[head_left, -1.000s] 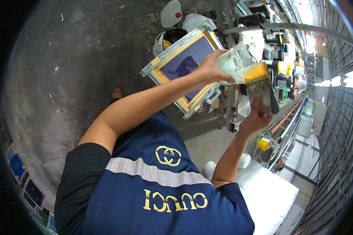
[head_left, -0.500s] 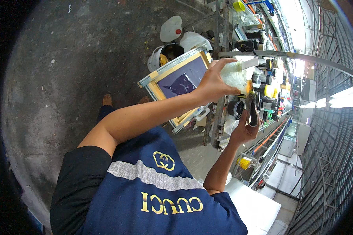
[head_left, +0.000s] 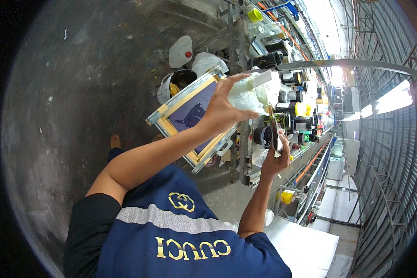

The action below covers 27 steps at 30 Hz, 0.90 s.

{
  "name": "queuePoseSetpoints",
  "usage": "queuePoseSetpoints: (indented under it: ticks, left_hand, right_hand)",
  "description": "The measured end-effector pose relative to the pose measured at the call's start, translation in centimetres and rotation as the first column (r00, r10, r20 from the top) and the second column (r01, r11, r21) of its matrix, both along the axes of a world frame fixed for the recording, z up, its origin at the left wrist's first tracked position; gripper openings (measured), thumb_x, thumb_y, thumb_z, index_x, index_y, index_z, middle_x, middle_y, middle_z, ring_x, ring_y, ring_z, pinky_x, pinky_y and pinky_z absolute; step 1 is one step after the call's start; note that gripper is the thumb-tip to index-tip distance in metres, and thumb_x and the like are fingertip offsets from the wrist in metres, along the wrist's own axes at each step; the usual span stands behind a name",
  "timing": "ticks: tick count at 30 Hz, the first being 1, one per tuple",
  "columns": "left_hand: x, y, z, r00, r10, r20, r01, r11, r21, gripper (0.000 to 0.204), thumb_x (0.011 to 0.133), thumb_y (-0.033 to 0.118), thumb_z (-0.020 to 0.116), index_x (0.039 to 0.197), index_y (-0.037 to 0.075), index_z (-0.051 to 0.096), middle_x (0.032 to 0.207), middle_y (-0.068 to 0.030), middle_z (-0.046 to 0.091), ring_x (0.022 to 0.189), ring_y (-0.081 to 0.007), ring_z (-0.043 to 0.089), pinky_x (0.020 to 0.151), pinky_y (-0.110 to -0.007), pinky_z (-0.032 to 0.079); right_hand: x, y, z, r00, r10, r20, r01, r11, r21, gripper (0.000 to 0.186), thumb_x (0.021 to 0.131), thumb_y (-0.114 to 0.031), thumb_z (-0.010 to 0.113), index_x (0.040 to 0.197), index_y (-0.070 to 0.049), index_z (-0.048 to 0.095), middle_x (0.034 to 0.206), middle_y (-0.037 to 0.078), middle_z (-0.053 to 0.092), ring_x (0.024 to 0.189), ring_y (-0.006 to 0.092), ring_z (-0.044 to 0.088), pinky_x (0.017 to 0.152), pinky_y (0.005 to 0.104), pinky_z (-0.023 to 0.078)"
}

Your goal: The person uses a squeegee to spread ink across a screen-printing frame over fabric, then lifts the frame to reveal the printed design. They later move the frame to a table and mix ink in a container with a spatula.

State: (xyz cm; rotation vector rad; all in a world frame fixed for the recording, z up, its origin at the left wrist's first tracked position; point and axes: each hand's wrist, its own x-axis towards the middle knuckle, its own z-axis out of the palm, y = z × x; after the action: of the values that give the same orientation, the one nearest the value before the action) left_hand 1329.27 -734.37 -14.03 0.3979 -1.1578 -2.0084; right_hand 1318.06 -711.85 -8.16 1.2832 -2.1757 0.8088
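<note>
My left hand [head_left: 217, 109] grips a translucent whitish tub [head_left: 249, 99], thumb and fingers spread round its sides. A flat white strip [head_left: 262, 78] sticks out of the tub at its far side. In my right hand [head_left: 278, 160] is a dark, smeared scraper-like tool [head_left: 274, 132], its exact kind hard to make out. The tool's yellowish upper end meets the tub's rim close to my left thumb. Below and left of the tub lies a screen-printing frame [head_left: 178, 104] with dark purple mesh and a darker patch of ink.
Black, white and yellow ink pots [head_left: 292, 110] crowd a long bench on the right. A white bucket [head_left: 164, 88] and a white jug with a red cap [head_left: 180, 52] stand on the floor beyond the frame. A curved metal bar [head_left: 347, 63] crosses above the bench.
The whole view has shifted, so hands, frame and bench appear farther left. Both hands keep their holds, and the tool stays at the tub's rim.
</note>
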Motion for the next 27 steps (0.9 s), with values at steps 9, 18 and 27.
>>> queuePoseSetpoints:
  ticks: [9, 18, 27]
  left_hand:
    - [-0.3, 0.4, -1.3, 0.999, -0.038, -0.013, 0.038, 0.999, 0.023, 0.107, 0.066, 0.01, 0.1, 0.156, 0.014, 0.042, 0.152, -0.0095, 0.049, 0.139, -0.0239, 0.051, 0.118, -0.037, 0.042]
    - [-1.2, 2.6, -7.4, 0.944, -0.33, -0.006, 0.329, 0.938, 0.112, 0.104, 0.066, 0.014, 0.098, 0.155, 0.013, 0.043, 0.148, -0.0108, 0.054, 0.137, -0.0236, 0.053, 0.118, -0.037, 0.042]
    - [-0.8, 1.5, -6.1, 0.996, -0.086, 0.028, 0.089, 0.987, -0.135, 0.097, 0.065, 0.009, 0.095, 0.151, 0.017, 0.05, 0.144, -0.0103, 0.057, 0.134, -0.0287, 0.055, 0.117, -0.04, 0.043]
  right_hand:
    - [-0.1, 2.7, -0.5, 0.951, -0.214, 0.222, 0.224, 0.974, -0.02, 0.036, 0.09, 0.008, 0.072, 0.124, -0.004, 0.07, 0.123, 0.013, 0.075, 0.109, 0.0226, 0.072, 0.096, 0.0369, 0.057]
    - [2.5, -0.7, 0.8, 0.486, 0.465, 0.74, 0.33, 0.687, -0.648, 0.043, 0.09, 0.001, 0.08, 0.129, -0.008, 0.064, 0.126, 0.007, 0.07, 0.111, 0.0208, 0.068, 0.095, 0.0374, 0.056]
    - [2.7, -0.4, 0.2, 0.521, 0.402, 0.753, 0.31, 0.732, -0.606, 0.047, 0.089, 0.003, 0.08, 0.131, -0.009, 0.064, 0.123, 0.006, 0.072, 0.111, 0.0202, 0.069, 0.094, 0.0385, 0.057]
